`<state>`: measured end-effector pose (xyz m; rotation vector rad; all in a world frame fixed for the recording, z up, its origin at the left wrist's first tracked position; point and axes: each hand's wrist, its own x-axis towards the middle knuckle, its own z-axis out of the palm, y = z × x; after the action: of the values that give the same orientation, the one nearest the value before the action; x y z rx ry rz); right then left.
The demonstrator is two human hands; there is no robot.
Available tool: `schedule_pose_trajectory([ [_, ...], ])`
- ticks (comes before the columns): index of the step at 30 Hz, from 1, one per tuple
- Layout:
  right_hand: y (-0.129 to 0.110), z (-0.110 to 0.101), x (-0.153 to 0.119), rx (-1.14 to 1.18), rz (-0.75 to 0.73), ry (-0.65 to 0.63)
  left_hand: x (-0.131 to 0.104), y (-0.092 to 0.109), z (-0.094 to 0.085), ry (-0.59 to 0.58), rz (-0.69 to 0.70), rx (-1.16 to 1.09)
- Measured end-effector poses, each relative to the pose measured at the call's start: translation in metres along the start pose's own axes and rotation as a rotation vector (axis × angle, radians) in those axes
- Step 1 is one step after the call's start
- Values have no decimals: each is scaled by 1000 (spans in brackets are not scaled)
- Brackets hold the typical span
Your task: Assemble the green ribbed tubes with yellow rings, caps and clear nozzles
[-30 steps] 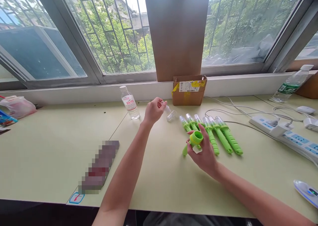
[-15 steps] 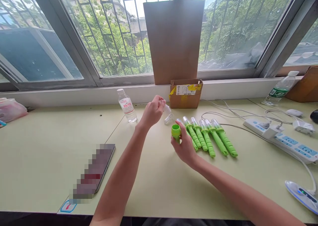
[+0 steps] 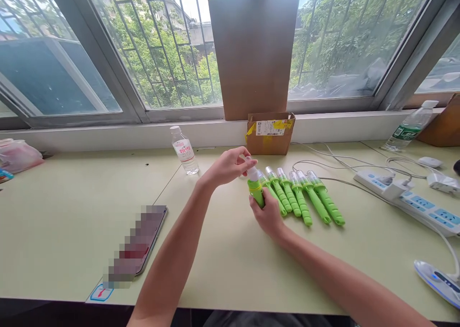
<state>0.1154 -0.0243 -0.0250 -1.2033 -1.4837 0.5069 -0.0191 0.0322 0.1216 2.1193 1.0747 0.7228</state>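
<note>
Near the middle of the table my right hand is wrapped round a green ribbed handle, its open end facing up and away. My left hand pinches a white and clear nozzle piece by its top, and that piece sits at the mouth of the green handle. How deep it goes in cannot be made out. Just right of my right hand, several green handles with clear caps lie side by side on the table. Part of something clear behind my left fingers is mostly hidden.
A water bottle stands left of my left hand, and a small cardboard box behind. A phone lies front left. Cables and a power strip are at right, with a second bottle.
My left hand has moved right and slightly down, bringing the nozzle piece from beyond the green handle onto its open end. My right hand still holds the handle, now tilted a little differently.
</note>
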Motion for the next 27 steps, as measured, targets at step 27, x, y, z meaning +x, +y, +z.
schedule_pose_trajectory([
  [27,-1,-3,-1,86,31,-37,-1,-12,-5,-202,33,-164],
])
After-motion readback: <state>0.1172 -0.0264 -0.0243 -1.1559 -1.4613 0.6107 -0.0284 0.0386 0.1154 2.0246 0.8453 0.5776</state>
